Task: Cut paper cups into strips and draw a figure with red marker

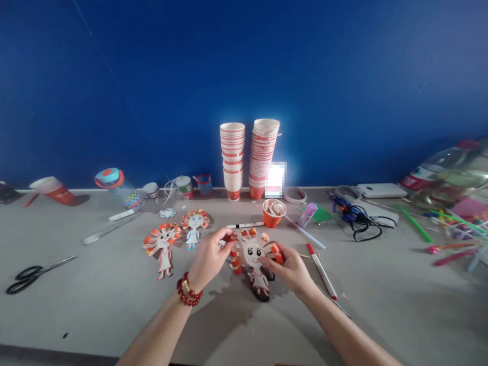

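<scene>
A paper doll with a smiling drawn face and orange-and-white strips fanned round its head is between my two hands. My left hand, with a red bead bracelet on the wrist, pinches one of the strips at the head's left side. On the opposite side, my right hand grips the doll by the head's edge, beside a curled orange strip. Black handles, apparently of scissors, show partly beneath the doll's feet. Two similar dolls, one with a red-edged dress and one with blue outlines, lie to the left.
Two tall paper cup stacks stand against the blue wall. An orange cup of scraps, a black marker and a red marker are close by. Scissors lie left; a glue gun with cord lies right.
</scene>
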The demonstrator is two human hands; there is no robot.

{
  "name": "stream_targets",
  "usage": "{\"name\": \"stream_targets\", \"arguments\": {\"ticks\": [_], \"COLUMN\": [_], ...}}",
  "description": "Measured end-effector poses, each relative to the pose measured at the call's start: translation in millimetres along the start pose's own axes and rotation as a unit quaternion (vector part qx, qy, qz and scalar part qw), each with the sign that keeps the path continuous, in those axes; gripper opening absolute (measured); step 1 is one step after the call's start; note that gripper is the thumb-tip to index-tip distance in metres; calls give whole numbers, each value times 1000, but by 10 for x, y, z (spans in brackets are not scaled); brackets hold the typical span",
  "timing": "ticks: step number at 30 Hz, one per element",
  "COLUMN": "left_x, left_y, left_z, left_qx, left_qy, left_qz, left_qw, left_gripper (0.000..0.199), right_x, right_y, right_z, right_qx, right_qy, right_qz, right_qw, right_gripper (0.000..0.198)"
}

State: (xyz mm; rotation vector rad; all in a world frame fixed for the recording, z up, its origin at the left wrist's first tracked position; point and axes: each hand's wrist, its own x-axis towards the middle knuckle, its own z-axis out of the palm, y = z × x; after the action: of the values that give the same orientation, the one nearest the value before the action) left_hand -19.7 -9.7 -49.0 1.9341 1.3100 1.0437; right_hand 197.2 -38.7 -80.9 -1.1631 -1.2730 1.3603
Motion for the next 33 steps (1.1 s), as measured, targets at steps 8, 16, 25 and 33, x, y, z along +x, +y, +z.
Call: {"name": "stream_targets", "arguments": {"ticks": [8, 16, 25, 33], "left_x": [6, 14, -4, -10], "left_y": [43, 49, 15, 15], "left_z": [-64, -167, -81, -79], "left_qx": [-43, -109, -11, -15], "left_qy": [-68, -108, -43, -33], "left_qz": [-43, -70, -9, -1], "left_qw": [996, 986, 999, 999], "left_gripper": [17, 24, 14, 11], "right_x": [-13, -3, -4, 0], "right_y": [-18, 40, -11, 16], "right_z": [10, -15, -3, -7], "right_qx": [-10, -12, -8, 3], "right_qy": [-1, -1, -9, -13], "right_qz": [6, -3, -13, -13], "right_qw": [1000, 1000, 1000, 1000], "right_gripper": [37, 34, 31, 31]}}
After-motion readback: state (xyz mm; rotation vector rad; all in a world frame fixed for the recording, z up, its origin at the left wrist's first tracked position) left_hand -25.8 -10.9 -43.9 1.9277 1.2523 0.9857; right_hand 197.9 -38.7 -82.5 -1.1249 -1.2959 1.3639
